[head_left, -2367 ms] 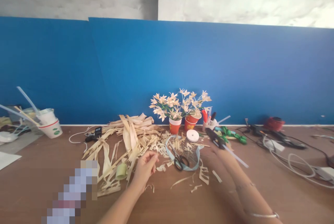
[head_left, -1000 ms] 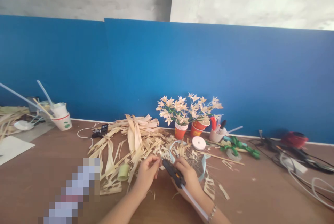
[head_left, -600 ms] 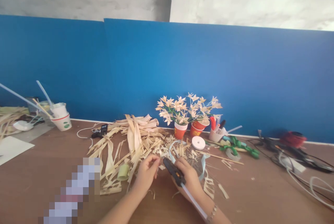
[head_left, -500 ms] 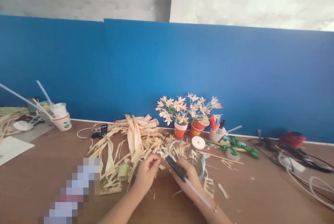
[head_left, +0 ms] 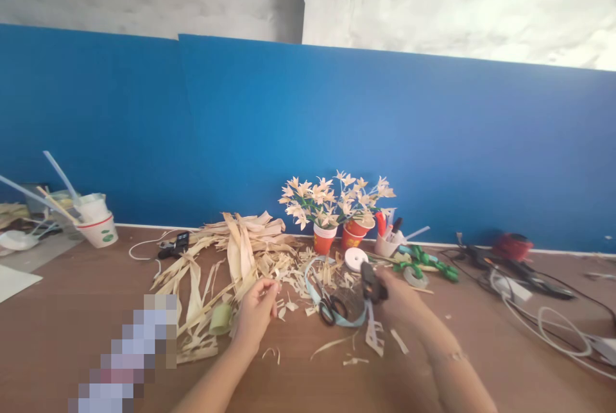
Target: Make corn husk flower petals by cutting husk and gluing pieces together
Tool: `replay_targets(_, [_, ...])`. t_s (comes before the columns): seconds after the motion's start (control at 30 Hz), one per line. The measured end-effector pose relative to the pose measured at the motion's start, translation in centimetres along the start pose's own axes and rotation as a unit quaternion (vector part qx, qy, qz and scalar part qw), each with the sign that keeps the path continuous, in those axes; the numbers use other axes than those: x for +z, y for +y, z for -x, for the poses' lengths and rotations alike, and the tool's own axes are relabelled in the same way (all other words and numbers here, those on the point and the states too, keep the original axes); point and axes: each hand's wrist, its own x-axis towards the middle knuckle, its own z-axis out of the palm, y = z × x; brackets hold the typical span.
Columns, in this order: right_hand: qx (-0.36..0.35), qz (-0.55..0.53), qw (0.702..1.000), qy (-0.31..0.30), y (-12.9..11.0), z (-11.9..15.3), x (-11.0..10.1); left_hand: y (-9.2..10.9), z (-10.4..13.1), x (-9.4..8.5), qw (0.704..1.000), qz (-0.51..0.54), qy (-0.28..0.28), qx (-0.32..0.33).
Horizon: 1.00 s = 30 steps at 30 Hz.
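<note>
My right hand [head_left: 395, 294] is closed around a black hot glue gun [head_left: 371, 281], with a pale translucent glue stick trailing from its end. Below the gun lies a cut, toothed strip of husk [head_left: 374, 339]. My left hand [head_left: 257, 311] is pinched over the table, and whatever its fingertips hold is too small to name. Dark-handled scissors [head_left: 333, 309] and a light blue ribbon [head_left: 314, 285] rest between the two hands. To the left of my left hand are a green roll [head_left: 221, 319] and a heap of dried corn husks [head_left: 240, 246].
Pale husk flowers [head_left: 320, 198] stand in red paper cups [head_left: 323, 241] by the blue partition [head_left: 308, 118]. Nearby are a white ribbon spool [head_left: 356, 260], a pen cup [head_left: 386, 245] and green tape [head_left: 423, 259]. Cables [head_left: 543, 329] spread at right; a white cup [head_left: 100, 232] holds sticks at left.
My right hand has swung right with the glue gun, away from my left hand, uncovering the scissors. My left hand stays pinched. The view has shifted slightly right.
</note>
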Motion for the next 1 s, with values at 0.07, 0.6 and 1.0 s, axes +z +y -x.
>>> replay_targets(0.07, [0.068, 0.024, 0.997, -0.018, 3.3, -1.0, -0.3, 0.0, -0.1, 0.0, 1.0, 0.015, 0.004, 0.01])
replay_targets(0.6, [-0.265, 0.018, 0.964, 0.006, -11.5, 0.9, 4.4, -0.1, 0.0, 0.0, 0.998, 0.036, 0.023, 0.039])
replay_targets(1.0, [-0.196, -0.1, 0.974, 0.058, -13.0, 0.8, 9.2, 0.3, 0.2, 0.5, 0.998, 0.059, 0.014, 0.001])
